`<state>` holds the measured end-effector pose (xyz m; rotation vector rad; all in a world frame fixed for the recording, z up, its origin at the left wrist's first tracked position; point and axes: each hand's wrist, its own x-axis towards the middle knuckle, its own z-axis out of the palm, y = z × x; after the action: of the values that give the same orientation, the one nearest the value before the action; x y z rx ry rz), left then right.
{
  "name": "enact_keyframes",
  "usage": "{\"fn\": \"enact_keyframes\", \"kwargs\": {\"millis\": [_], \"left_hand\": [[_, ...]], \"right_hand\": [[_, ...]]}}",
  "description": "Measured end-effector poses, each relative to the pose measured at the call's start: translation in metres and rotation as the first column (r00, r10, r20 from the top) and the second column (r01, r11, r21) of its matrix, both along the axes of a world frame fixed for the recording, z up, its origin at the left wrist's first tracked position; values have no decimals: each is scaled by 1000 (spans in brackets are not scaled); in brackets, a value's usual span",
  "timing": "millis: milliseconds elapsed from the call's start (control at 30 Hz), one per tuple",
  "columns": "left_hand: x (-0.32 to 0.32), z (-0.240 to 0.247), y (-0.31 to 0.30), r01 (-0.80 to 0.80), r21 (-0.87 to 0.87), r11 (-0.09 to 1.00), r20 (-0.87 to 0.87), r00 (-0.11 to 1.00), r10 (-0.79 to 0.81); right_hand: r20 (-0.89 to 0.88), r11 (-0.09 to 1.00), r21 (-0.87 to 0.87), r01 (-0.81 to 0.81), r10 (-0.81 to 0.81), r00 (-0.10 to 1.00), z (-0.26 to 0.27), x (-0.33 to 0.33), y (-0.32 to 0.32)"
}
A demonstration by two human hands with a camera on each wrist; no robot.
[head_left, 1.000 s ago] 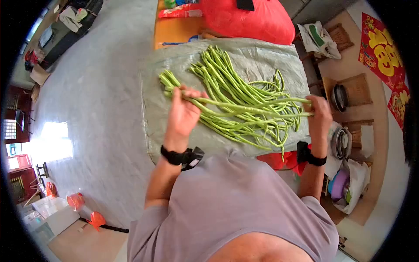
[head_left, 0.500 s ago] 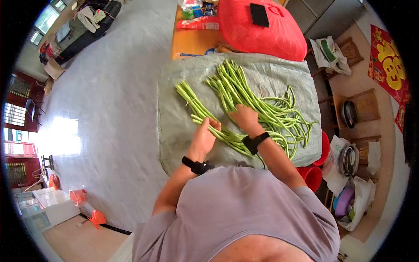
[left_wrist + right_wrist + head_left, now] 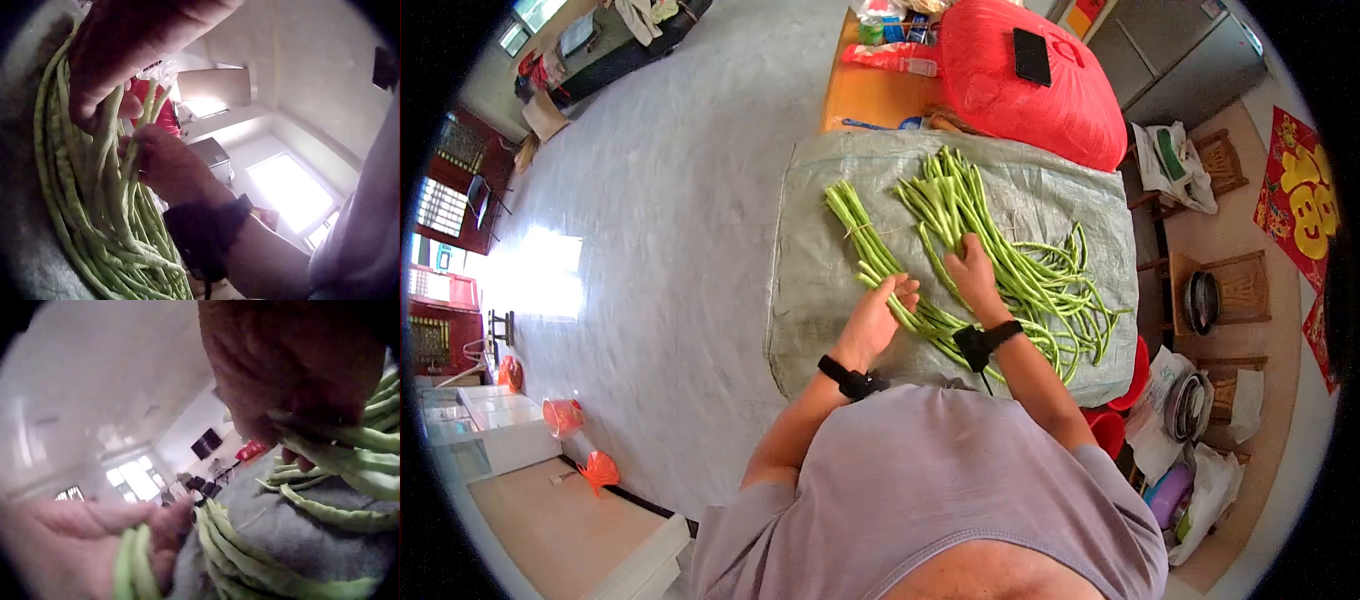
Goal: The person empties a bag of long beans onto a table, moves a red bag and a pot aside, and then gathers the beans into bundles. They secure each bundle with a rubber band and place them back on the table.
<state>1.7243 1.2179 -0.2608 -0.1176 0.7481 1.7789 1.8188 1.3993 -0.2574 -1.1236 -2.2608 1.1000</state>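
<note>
Long green beans lie in two groups on a grey woven sheet [image 3: 805, 270]. A bundle [image 3: 846, 208] with a thin tie near its ends is on the left; a larger loose pile [image 3: 1040, 265] spreads to the right. My left hand [image 3: 876, 322] holds a couple of beans by the lower bundle, their cut ends poking out past the thumb. In the right wrist view these beans [image 3: 134, 562] sit between thumb and fingers. My right hand [image 3: 974, 275] grips several beans [image 3: 943, 208] over the loose pile, their ends pointing away from me.
Beyond the sheet, a large red bag [image 3: 1025, 85] with a black phone [image 3: 1031, 56] on it stands on an orange table [image 3: 875, 95]. Red buckets [image 3: 1108, 430] stand by the sheet's near right corner. Chairs holding pans [image 3: 1200, 302] line the right wall.
First, beans stretched between my widely spaced hands. My right hand has since moved left to the loose pile and now grips beans there. My left hand has come nearer to my body.
</note>
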Motion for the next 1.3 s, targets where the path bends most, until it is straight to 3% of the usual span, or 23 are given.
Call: {"fn": "enact_keyframes", "kwargs": {"millis": [33, 100, 200, 300, 333, 433, 533, 833, 967, 1133, 1267, 1300], "left_hand": [[0, 3, 2, 2, -5, 1000, -11, 1000, -2], [0, 12, 9, 14, 18, 1000, -62, 998, -13], [-2, 29, 19, 67, 89, 994, -180, 982, -51], [1, 40, 31, 56, 113, 992, -190, 981, -34], [1, 46, 33, 84, 193, 978, -232, 972, -38], [7, 51, 33, 94, 231, 968, -248, 968, -35], [10, 46, 33, 101, 227, 969, -319, 947, -24], [20, 48, 29, -19, 218, 976, -241, 968, 72], [17, 32, 29, 19, 236, 972, -251, 967, 42], [14, 24, 26, 58, 252, 966, -291, 956, 18], [13, 32, 22, 85, 250, 964, -196, 980, -35], [13, 33, 21, 92, 247, 965, -186, 982, -46]], "right_hand": [[-239, 995, -50, -91, 76, 968, -13, 7, 5], [-309, 938, -293, -187, 92, 947, 18, 18, -3], [-305, 886, -395, -245, 126, 944, 37, 33, -16], [-373, 859, -425, -284, 120, 920, 46, 43, -32], [-361, 832, -456, -315, 151, 920, 50, 46, -33], [-302, 847, -396, -356, 246, 921, 40, 53, -33], [-322, 857, -377, -352, 235, 917, 43, 52, -40], [-206, 864, -337, -373, 319, 925, 38, 53, -43], [-209, 827, -409, -386, 327, 922, 46, 54, -45], [-131, 885, -268, -382, 359, 924, 37, 48, -51], [2, 878, -234, -418, 430, 903, 54, 46, -55], [-70, 862, -290, -416, 414, 908, 50, 46, -56]]}}
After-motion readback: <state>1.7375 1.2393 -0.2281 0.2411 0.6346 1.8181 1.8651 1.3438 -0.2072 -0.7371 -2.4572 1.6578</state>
